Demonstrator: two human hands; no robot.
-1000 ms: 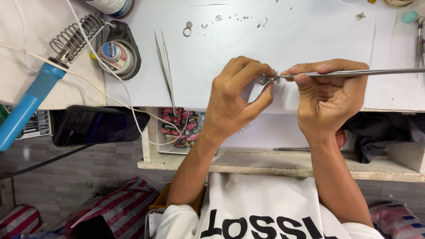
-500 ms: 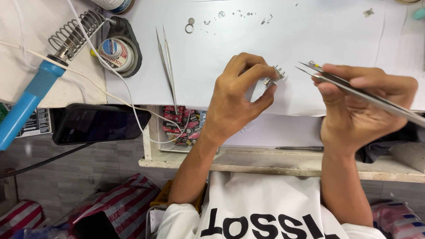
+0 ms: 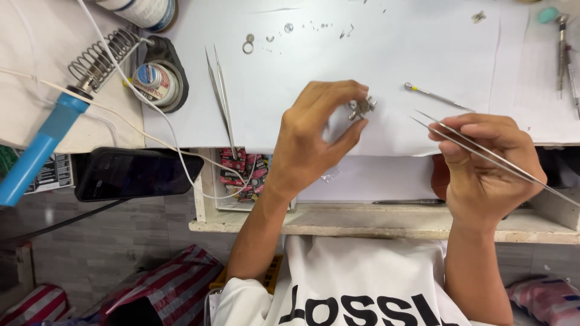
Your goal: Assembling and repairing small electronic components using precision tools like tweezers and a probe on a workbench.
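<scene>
My left hand [image 3: 317, 136] pinches a small metal part [image 3: 360, 107] between thumb and fingertips over the white paper sheet [image 3: 386, 54]. My right hand [image 3: 483, 166] grips long steel tweezers [image 3: 459, 139], tips pointing left, a short way to the right of the part. A thin metal pin tool [image 3: 435, 96] lies on the paper just beyond the tweezers' tips.
A second pair of tweezers [image 3: 222, 99] lies on the paper at left. A blue-handled soldering iron [image 3: 42, 148] rests in its coil stand, beside a round tin [image 3: 154, 81]. A black phone [image 3: 133, 174] lies at the bench edge. Tiny metal bits [image 3: 290, 28] sit at the top, screwdrivers [image 3: 565, 54] at right.
My right hand has pulled the tweezers away from the small part, to the right and downward. The thin pin tool now lies on the paper. My left hand still holds the part.
</scene>
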